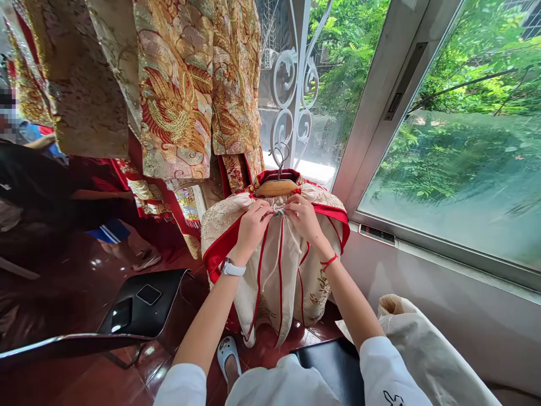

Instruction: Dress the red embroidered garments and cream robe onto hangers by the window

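Observation:
A cream garment [270,265] with red trim and gold embroidery hangs in front of me on a wooden hanger [276,188]. At its gathered waist is a white drawstring [278,209], looped or knotted in the middle, with loose ends dangling down the front. My left hand [255,224] pinches the cord from the left, wearing a white watch band. From the right, my right hand [303,219] pinches it too, with a red string around the wrist. The fingertips of both hands nearly meet at the knot, and they partly hide it.
Gold embroidered garments [175,107] hang at the upper left. A black chair [169,293] holds two dark devices. Behind the garment stands a window with a scrolled white grille [284,79]; a phone [377,234] lies on its sill. Pale fabric [422,338] is at lower right. Another person stands left.

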`<state>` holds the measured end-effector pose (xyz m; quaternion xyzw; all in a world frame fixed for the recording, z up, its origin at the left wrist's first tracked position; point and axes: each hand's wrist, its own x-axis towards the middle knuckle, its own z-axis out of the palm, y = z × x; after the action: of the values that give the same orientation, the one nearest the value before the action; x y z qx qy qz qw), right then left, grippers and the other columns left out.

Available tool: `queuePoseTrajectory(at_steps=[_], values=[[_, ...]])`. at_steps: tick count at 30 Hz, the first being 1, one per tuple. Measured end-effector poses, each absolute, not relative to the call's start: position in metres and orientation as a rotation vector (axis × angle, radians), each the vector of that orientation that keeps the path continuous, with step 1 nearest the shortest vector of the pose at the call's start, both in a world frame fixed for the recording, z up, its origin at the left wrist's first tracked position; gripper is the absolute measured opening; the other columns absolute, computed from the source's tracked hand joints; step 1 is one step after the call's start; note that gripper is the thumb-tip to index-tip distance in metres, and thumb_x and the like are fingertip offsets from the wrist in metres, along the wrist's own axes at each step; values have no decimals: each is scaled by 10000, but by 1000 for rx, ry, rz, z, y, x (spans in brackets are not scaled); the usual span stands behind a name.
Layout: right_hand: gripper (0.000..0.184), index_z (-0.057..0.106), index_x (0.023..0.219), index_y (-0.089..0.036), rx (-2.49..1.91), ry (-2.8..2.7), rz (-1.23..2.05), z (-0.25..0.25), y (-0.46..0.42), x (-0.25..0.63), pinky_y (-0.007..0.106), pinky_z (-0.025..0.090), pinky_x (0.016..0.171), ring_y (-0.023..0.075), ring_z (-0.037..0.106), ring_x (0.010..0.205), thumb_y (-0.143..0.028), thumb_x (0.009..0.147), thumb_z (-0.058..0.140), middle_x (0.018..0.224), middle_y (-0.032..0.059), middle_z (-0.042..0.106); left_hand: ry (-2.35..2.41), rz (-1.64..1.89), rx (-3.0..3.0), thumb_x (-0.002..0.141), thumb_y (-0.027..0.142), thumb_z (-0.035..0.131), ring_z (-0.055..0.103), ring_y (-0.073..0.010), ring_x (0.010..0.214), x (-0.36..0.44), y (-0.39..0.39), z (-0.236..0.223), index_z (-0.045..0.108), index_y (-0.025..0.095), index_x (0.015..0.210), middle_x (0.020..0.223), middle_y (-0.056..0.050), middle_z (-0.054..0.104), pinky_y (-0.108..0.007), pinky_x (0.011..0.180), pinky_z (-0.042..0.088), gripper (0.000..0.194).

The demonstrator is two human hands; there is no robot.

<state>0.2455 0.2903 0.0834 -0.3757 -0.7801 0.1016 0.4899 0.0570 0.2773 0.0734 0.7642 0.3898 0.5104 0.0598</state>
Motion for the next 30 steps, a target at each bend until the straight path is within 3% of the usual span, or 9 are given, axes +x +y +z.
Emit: queuePoseTrajectory(at_steps=[7,10,14,16,19,23,25,27,30], values=[[262,750,825,-221,-1199,-1709,-141,98,295,282,351,467,815,223,583,933,-224,954,522,1025,90,663,1278,1518,2447,995,230,464,646,-209,952,31,264,64,658,193,937,1016,-76,672,-339,872,515,206],[268,695,788,-217,-1049,-1585,266,98,291,278,345,496,797,208,593,893,-395,936,560,975,75,661,1249,1582,2337,988,262,482,647,-209,936,32,263,61,651,194,915,1001,-75,673,-337,847,526,196],[439,604,790,-232,-834,-1389,1102,92,282,268,286,501,657,158,560,704,-669,827,619,785,20,609,1005,1550,1798,918,424,604,627,-160,725,46,264,56,614,198,897,892,-46,651,-261,603,525,226],[460,562,762,-232,-844,-1382,1213,92,283,270,257,448,585,131,495,622,-682,791,653,720,-6,555,828,1474,1499,855,502,666,613,-134,659,52,264,53,575,199,884,877,-30,644,-241,556,515,318],[408,542,735,-224,-936,-1610,873,99,289,283,261,377,559,133,439,598,-601,888,565,688,-9,523,738,1419,1351,793,518,720,597,-111,625,53,265,52,542,198,843,809,5,613,-238,600,518,370],[291,611,790,-210,-1216,-1992,-91,107,293,303,312,395,702,207,523,787,-371,990,475,808,69,657,914,1411,1622,830,458,686,558,-96,551,46,264,57,570,190,806,704,34,567,-224,577,473,294],[256,639,840,-206,-1274,-2028,-371,105,291,308,330,395,760,231,538,872,-326,998,477,893,97,694,988,1416,1707,864,435,640,563,-100,544,45,263,57,563,193,814,708,31,576,-228,576,472,259],[291,645,864,-203,-1224,-2002,-286,101,289,310,323,399,756,222,545,860,-353,1019,450,906,87,697,1029,1437,1729,878,420,610,581,-110,561,45,261,56,550,199,826,719,28,580,-234,587,483,235],[393,647,824,-193,-1122,-2008,114,97,289,317,292,391,686,183,536,741,-451,1028,431,795,39,668,1051,1432,1736,871,415,588,590,-119,564,45,261,51,537,204,835,712,29,572,-238,580,484,220]])
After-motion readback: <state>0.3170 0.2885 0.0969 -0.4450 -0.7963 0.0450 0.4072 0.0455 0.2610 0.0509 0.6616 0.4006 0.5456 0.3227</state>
